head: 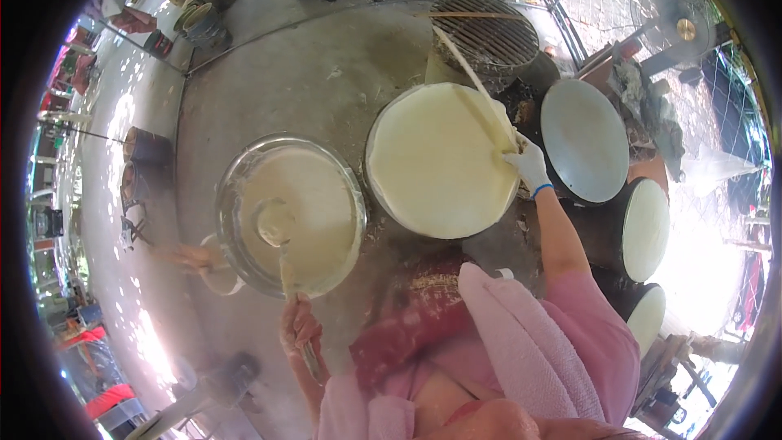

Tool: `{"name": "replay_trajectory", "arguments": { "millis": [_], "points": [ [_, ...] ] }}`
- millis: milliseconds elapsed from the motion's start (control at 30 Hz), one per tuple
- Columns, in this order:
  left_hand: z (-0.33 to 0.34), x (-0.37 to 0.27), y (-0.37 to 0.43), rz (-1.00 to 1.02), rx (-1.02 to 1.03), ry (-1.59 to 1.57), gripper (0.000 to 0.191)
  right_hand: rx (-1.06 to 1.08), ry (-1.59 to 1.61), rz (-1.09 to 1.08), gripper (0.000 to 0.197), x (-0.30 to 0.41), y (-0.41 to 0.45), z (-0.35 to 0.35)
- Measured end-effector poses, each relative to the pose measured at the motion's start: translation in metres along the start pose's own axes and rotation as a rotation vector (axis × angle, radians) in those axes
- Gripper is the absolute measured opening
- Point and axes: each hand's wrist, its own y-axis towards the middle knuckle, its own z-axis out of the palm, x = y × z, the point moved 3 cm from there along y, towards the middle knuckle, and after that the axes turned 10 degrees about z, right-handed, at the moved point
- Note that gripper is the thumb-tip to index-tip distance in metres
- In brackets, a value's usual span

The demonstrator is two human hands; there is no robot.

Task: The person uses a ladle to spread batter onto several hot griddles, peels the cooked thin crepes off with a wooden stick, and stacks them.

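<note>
My left hand (299,327) grips the handle of a ladle (275,226) whose bowl rests in pale, creamy batter (324,214). That batter lies in a wide metal basin (361,205) on the left. My right hand (530,162) wears a white glove with a blue cuff band. It holds a long thin wooden stick (473,73) at the right edge of a round, pale yellowish surface (434,171). The stick slants up and away across that surface. Whether the surface is bare cloth or covered by a thin batter layer, I cannot tell.
A slatted round grate (482,43) stands beyond the round surface. To the right are a domed metal lid (584,140) and pale round tops (646,229) on dark drums. A fan (678,24) stands far right. A pink towel (525,342) hangs over my chest.
</note>
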Motion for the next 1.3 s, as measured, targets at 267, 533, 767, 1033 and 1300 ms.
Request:
{"name": "replay_trajectory", "arguments": {
  "millis": [267, 533, 767, 1033, 1300],
  "points": [
    [-0.012, -0.025, 0.009, 0.035, -0.012, 0.055, 0.027, 0.099, 0.095, -0.12, 0.059, 0.156, -0.083, 0.081],
    [-0.001, 0.011, 0.012, 0.105, -0.086, -0.008, 0.018, 0.184, -0.051, 0.003, 0.042, 0.285, -0.013, 0.032],
    [0.009, 0.045, 0.001, 0.268, -0.177, -0.042, 0.031, 0.172, -0.504, -0.275, 0.042, 0.396, 0.121, -0.017],
    [0.026, 0.067, -0.015, 0.275, -0.171, -0.039, 0.035, -0.289, -1.446, -0.718, 0.04, 0.281, 0.233, 0.055],
    [0.033, 0.046, -0.027, 0.329, -0.439, 0.043, 0.03, -0.259, -1.46, -0.565, 0.044, 0.109, 0.261, 0.085]
  ]
}}
